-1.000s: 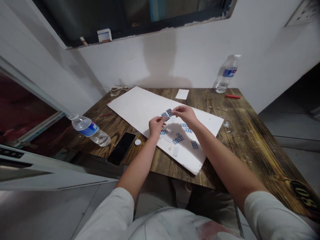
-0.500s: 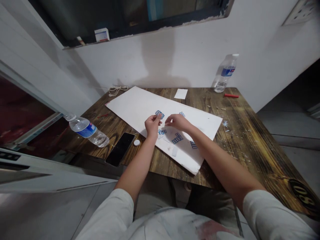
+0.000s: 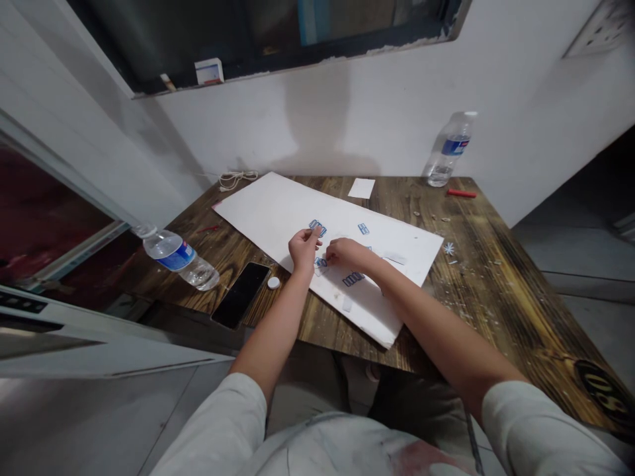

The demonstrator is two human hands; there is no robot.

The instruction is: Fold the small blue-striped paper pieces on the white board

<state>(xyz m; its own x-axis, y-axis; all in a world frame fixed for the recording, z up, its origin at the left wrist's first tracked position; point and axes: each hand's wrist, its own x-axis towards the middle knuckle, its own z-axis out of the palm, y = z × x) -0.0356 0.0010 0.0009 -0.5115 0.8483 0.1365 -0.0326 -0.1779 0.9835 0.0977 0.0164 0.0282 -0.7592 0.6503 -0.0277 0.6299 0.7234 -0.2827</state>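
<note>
My left hand [image 3: 302, 248] pinches a small blue-outlined piece with a row of bars [image 3: 317, 229] between thumb and fingers, over a white board [image 3: 278, 205]. Just to the right, my right hand [image 3: 346, 253] has its fingers bent together, low over the board. Its fingertips are at another small blue-and-white piece [image 3: 321, 263]; whether they grip it is hidden. A blue piece with several bars [image 3: 353, 279] lies below the right hand. Behind that hand is a smaller blue-outlined piece [image 3: 364, 229].
On the wooden table [image 3: 476, 317], a phone [image 3: 241, 295], a white cap [image 3: 273, 283] and a lying water bottle [image 3: 181, 258] are at the left. Another bottle [image 3: 449, 152] stands at the back right by a red stick [image 3: 461, 193]. A white card [image 3: 362, 188] lies behind the board.
My right hand has moved slightly down and left, to the small piece near my left hand. The smaller piece behind it is now uncovered. My left hand keeps its pinch.
</note>
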